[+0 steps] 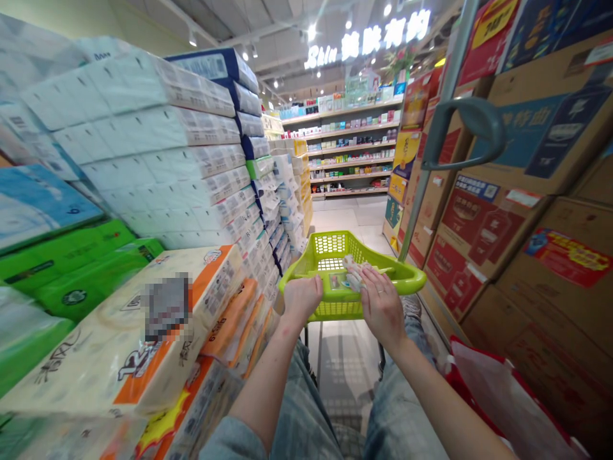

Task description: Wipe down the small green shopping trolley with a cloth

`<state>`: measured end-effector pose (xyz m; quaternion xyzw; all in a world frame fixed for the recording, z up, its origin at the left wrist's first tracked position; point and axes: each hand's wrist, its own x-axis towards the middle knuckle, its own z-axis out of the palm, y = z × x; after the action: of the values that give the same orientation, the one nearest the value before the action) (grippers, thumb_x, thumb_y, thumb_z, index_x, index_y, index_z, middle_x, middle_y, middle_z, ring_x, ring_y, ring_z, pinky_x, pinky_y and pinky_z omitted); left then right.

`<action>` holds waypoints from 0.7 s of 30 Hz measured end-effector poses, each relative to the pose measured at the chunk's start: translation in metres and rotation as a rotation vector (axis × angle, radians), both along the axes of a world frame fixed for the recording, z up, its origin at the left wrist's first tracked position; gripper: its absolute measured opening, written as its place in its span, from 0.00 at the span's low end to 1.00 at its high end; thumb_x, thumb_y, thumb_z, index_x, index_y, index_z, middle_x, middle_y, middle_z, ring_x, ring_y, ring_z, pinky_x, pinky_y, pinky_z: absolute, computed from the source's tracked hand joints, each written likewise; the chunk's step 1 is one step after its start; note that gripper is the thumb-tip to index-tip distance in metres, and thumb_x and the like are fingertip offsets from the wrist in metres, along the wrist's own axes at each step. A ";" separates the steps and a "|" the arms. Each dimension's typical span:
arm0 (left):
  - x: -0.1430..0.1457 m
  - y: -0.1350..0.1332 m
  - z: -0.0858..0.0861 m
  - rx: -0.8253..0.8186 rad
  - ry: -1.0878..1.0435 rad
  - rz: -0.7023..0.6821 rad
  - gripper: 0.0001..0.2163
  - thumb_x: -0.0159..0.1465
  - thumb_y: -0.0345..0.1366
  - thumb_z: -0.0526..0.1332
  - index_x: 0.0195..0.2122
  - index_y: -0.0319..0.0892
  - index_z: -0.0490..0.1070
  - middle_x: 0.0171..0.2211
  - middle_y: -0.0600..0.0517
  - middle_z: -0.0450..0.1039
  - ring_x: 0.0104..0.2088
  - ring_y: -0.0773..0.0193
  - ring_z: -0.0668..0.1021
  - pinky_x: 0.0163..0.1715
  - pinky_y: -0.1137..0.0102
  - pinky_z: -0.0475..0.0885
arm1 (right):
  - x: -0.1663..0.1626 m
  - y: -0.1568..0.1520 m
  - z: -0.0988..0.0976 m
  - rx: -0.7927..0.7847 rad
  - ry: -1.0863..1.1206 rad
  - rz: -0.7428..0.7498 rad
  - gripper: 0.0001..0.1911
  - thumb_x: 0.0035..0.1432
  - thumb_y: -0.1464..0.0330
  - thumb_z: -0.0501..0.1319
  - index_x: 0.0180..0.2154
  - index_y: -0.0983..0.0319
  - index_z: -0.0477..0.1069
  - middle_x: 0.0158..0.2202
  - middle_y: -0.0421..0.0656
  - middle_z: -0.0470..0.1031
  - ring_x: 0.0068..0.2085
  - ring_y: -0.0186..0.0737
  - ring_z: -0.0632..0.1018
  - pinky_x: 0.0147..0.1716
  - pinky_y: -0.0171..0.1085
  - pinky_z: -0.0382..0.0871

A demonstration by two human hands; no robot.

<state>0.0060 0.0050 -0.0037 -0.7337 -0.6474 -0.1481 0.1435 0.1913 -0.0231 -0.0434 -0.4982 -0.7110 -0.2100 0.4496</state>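
A lime-green plastic shopping cart [335,310] stands right in front of me, with a slotted basket. My left hand [301,298] is closed around the left part of its handle. On the right side of the handle, my right hand [382,300] lies over a crumpled white and pinkish bundle [353,273], its fingers pressing on it. A ring shows on one finger. What kind of thing the bundle is, I cannot make out, and my fingers hide part of it. Beside the bundle, a small clear window [334,281] is set in the handle.
Stacked tissue packs [158,147] line the left, with a cream and orange pack [158,306] nearest. Cardboard cartons [507,236] rise on the right, behind a metal pole with a grey loop [462,134]. A red bag [498,383] is low right. Filled shelves [352,150] stand ahead.
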 end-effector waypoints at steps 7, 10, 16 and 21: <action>0.003 0.001 0.000 -0.014 0.013 -0.022 0.29 0.68 0.40 0.37 0.27 0.35 0.77 0.25 0.41 0.77 0.28 0.57 0.79 0.26 0.69 0.64 | -0.026 0.016 0.022 -0.182 -0.048 -0.121 0.19 0.64 0.68 0.47 0.49 0.70 0.71 0.50 0.54 0.73 0.54 0.50 0.70 0.55 0.49 0.59; 0.000 0.001 -0.001 -0.007 0.008 -0.004 0.29 0.68 0.40 0.38 0.28 0.35 0.77 0.25 0.41 0.76 0.28 0.57 0.78 0.26 0.69 0.64 | -0.027 0.018 0.024 -0.197 -0.080 -0.042 0.20 0.64 0.67 0.46 0.50 0.68 0.70 0.51 0.52 0.73 0.55 0.49 0.70 0.56 0.48 0.59; -0.005 0.001 -0.003 0.004 -0.022 -0.006 0.29 0.68 0.40 0.38 0.27 0.35 0.76 0.25 0.41 0.76 0.27 0.59 0.78 0.27 0.69 0.65 | 0.004 0.023 0.022 -0.223 -0.058 0.083 0.21 0.66 0.66 0.43 0.50 0.65 0.70 0.50 0.49 0.74 0.52 0.43 0.72 0.53 0.43 0.62; -0.005 0.001 -0.003 0.012 -0.018 0.013 0.28 0.68 0.40 0.38 0.27 0.36 0.76 0.24 0.41 0.76 0.28 0.57 0.78 0.27 0.68 0.64 | 0.042 0.023 0.022 -0.292 -0.097 -0.116 0.21 0.66 0.66 0.43 0.37 0.65 0.73 0.36 0.49 0.78 0.40 0.43 0.76 0.50 0.44 0.63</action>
<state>0.0013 0.0060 -0.0067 -0.7270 -0.6527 -0.1578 0.1432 0.2335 -0.0005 -0.0210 -0.5877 -0.7248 -0.1541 0.3248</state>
